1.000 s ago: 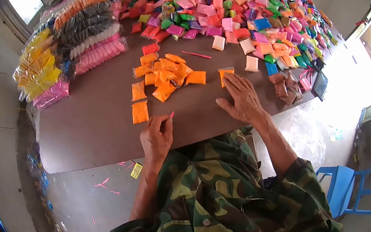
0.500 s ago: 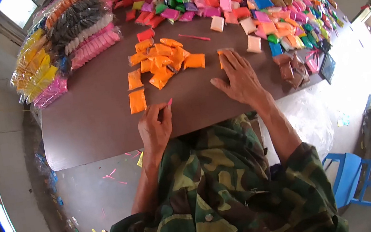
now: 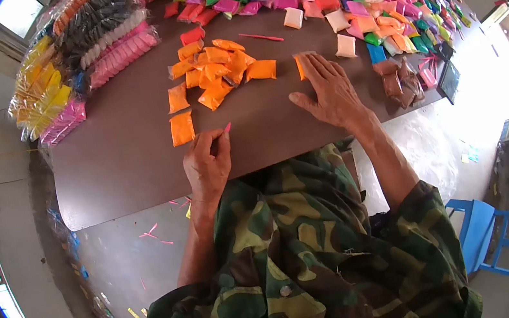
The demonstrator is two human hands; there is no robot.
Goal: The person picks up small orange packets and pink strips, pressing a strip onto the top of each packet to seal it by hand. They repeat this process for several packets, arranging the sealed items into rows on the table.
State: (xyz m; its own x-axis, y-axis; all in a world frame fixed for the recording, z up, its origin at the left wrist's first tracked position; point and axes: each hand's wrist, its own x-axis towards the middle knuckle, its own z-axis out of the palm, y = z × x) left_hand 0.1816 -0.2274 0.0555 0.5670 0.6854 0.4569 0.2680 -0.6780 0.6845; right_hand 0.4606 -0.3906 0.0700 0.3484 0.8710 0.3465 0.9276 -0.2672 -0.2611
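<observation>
My left hand is closed near the table's front edge, with the tip of a pink strip sticking out between thumb and forefinger. Just beyond it lies a flat orange packet, with another orange packet above that one. A loose heap of orange packets sits farther in. My right hand lies flat, fingers stretched out over one more orange packet, which is mostly hidden beneath them. Between the heap and the large pile rests a second pink strip.
A large pile of mixed coloured packets covers the table's far right. Bagged rows of packets stand at far left. Brown packets lie right of my right hand. A blue stool stands on the floor at right.
The view has shifted slightly. The gap between my left thumb and forefinger has narrowed around the pink strip. My right hand stays over the orange packet.
</observation>
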